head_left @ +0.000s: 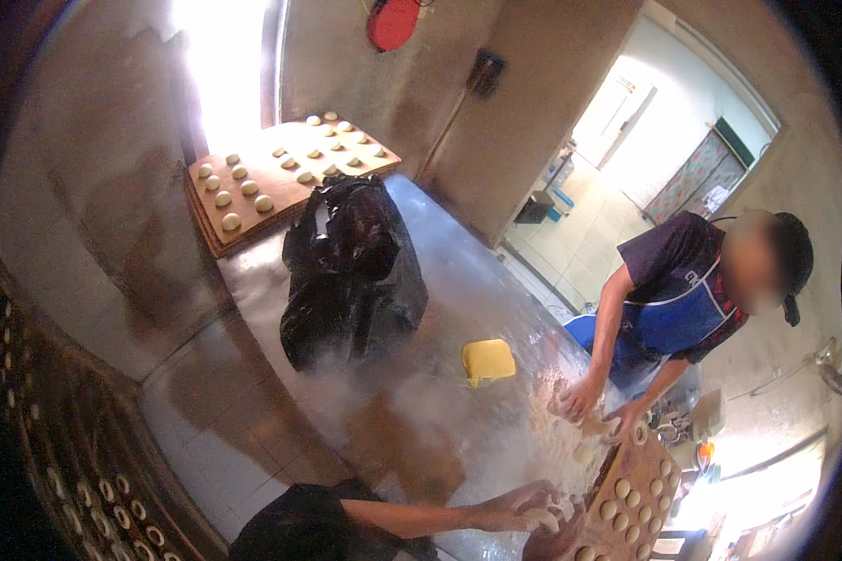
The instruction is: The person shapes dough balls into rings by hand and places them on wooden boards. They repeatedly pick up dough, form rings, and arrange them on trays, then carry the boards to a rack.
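My left hand reaches out to the right along the lower edge, at the end of a bare forearm with a black sleeve. Its fingers curl around a small pale dough piece on the floured metal table. Right beside it lies a wooden board carrying several round dough pieces. I cannot make out my right hand. Across the table a person in a blue apron presses both hands into a pile of dough.
A yellow scraper lies on the floured surface. A bulging black plastic bag stands mid-table. Behind it a stack of wooden boards holds several dough rounds. A rack of trays runs along the left. An open doorway is at the back right.
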The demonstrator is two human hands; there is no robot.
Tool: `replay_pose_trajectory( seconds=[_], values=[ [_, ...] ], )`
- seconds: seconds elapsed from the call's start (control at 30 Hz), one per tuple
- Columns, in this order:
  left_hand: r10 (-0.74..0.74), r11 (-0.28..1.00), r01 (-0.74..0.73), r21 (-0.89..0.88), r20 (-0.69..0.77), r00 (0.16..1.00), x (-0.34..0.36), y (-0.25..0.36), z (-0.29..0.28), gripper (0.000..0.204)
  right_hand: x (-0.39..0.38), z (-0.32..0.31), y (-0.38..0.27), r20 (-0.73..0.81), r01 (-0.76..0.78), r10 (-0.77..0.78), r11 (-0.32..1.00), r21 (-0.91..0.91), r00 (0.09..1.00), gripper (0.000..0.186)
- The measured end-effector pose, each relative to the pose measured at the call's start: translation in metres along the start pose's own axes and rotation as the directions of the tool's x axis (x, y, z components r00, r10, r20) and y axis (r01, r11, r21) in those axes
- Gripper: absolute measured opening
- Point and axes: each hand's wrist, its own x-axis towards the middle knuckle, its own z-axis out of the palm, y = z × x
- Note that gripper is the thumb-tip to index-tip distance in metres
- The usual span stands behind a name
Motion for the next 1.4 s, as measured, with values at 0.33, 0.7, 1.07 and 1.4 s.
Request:
replay_pose_trajectory(
  seconds=[0.33,0.7,1.07,1.4],
  values=[
    [0.236,0.346,-0.087,0.934,0.004,0.972,0.012,-0.012,0.036,0.049,0.027,-0.05,0.058,0.317,0.256,-0.232,0.966,-0.034,0.92,0.055],
    [0.168,0.441,-0.156,0.884,0.09,0.982,0.003,0.062,-0.022,0.026,-0.01,0.044,0.0,-0.091,0.136,-0.12,0.973,0.189,0.989,0.05],
    [0.16,0.595,-0.29,0.749,0.243,0.957,-0.033,0.17,-0.128,0.032,-0.016,0.175,0.004,-0.33,0.099,-0.164,0.974,-0.205,0.93,0.054],
    [-0.074,0.745,-0.186,0.64,0.358,0.931,-0.056,0.179,-0.154,0.044,-0.061,0.202,-0.021,-0.566,-0.004,-0.157,0.962,-0.272,0.809,0.057]
  ],
)
